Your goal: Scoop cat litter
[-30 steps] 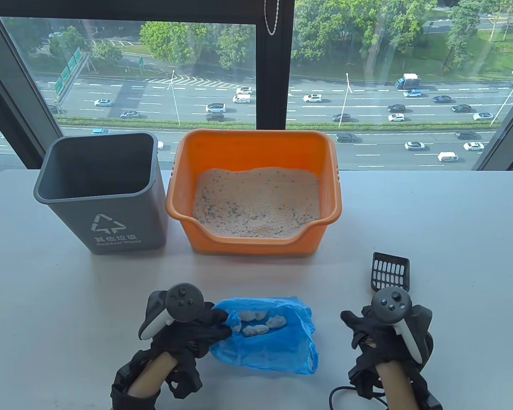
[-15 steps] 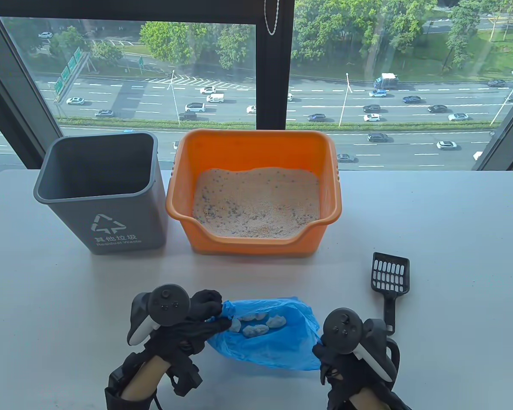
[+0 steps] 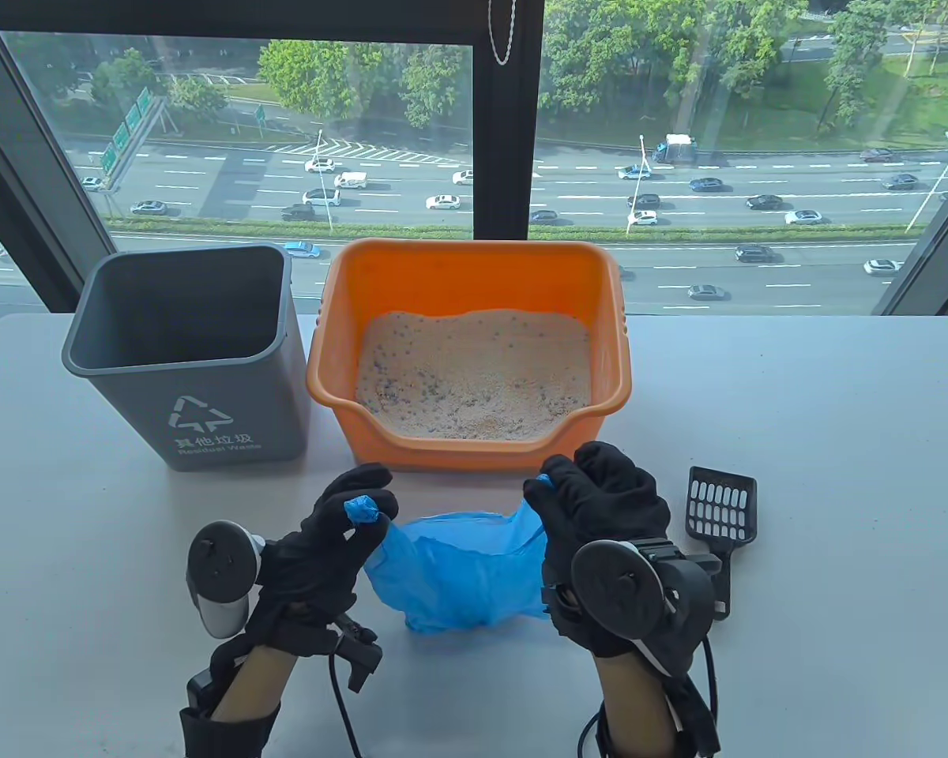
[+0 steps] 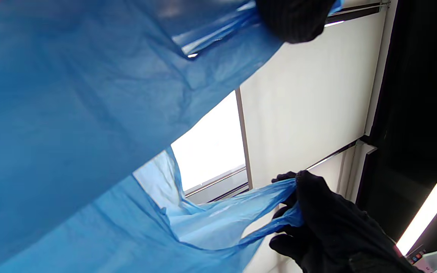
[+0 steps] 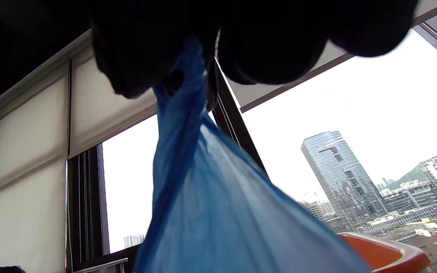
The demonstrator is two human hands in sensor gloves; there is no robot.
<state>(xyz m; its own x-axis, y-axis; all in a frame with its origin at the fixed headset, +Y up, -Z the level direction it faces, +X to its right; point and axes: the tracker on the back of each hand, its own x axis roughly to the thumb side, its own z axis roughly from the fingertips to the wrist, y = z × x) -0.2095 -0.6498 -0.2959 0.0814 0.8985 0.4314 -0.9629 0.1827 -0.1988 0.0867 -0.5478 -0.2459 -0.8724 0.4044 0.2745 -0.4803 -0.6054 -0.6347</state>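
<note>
Thin blue plastic bag (image 3: pixel 454 572) hangs between my hands in front of the orange plastic litter tray (image 3: pixel 474 276). Left hand (image 3: pixel 324 545) and right hand (image 3: pixel 596 505) each pinch a handle, fingers closed. I'd draw the handles together evenly and keep the load low.

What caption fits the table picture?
Both hands, left hand and right hand, hold up the blue bag by its handles.
</note>
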